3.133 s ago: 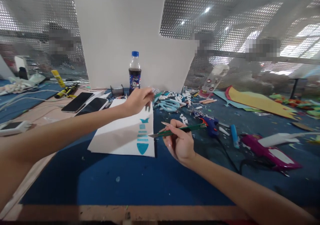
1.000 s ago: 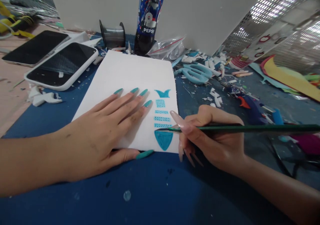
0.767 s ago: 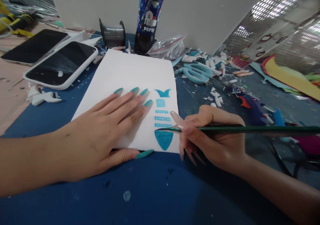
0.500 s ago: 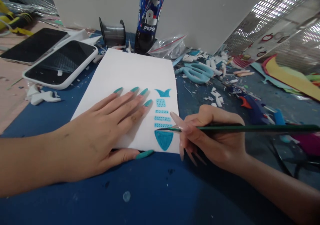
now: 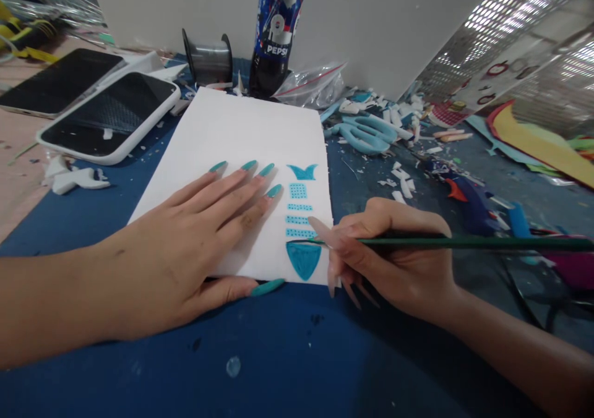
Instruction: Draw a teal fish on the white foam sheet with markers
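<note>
A sheet of white paper (image 5: 250, 124) lies on the dark blue tabletop. Down its right side runs a blue painted fish figure in separate pieces: a tail (image 5: 302, 172), several dotted bands (image 5: 299, 220) and a solid, pointed head shape (image 5: 304, 261). My left hand (image 5: 204, 232) rests flat on the paper, fingers stretched out, thumb along the bottom edge. My right hand (image 5: 390, 251) pinches a thin paintbrush (image 5: 464, 243) with a green handle, held nearly level. Its dark tip is at the upper edge of the head shape, just under the lowest dotted band.
Two phones (image 5: 109, 118) lie at the left. Behind the paper stand a spool (image 5: 207, 58), a Pepsi bottle (image 5: 276, 41) and a plastic bag (image 5: 313, 84). Light blue scissors (image 5: 366, 135) and white scraps (image 5: 403, 180) lie to the right, near coloured sheets (image 5: 538, 136).
My right hand has shifted slightly left with the paintbrush, its fingers now nearer the bands. The brush tip stays along the head shape's upper edge. My left hand stays on the paper.
</note>
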`<state>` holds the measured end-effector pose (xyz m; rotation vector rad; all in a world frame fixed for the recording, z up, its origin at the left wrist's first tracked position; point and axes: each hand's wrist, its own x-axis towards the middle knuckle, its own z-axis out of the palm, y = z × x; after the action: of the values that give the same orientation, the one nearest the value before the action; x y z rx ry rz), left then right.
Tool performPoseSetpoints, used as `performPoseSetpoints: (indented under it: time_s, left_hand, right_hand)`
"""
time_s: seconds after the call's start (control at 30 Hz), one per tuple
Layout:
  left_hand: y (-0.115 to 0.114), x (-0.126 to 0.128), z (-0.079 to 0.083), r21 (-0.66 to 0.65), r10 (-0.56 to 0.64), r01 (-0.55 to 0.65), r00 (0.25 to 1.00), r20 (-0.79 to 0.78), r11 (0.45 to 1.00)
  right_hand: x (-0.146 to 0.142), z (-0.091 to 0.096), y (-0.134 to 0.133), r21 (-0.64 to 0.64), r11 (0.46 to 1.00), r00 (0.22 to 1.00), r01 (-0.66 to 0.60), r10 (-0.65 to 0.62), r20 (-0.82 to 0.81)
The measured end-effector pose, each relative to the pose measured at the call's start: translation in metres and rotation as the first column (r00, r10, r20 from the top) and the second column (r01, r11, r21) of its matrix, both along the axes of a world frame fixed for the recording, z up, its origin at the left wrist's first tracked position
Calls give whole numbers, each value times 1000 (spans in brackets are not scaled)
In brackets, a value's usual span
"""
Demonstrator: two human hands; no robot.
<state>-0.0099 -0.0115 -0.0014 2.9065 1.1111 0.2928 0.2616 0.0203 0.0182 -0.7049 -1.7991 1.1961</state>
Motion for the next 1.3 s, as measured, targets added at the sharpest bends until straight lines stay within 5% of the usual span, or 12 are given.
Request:
performPoseSetpoints:
  time_s: [0.73, 1.03, 1.13, 1.3]
  left_hand:
    - [-2, -2, 0, 31, -1, 1, 1000, 5, 1000]
    - [-2, -2, 0, 24, -7, 6, 1000, 18, 1000]
    - [-3, -2, 1, 35, -8, 8, 1000, 0, 999]
    - [-2, 0, 0, 21, 5, -5, 1000, -7, 1000]
  right_hand:
    - [-1, 1, 4, 64, 998, 998, -23, 19, 54]
    - [0, 3, 7, -82, 997, 999, -13, 16, 37]
    - [7, 2, 8, -219, 973, 997, -75, 72, -19]
    - [13, 2, 14, -129, 968, 971, -217, 227, 73]
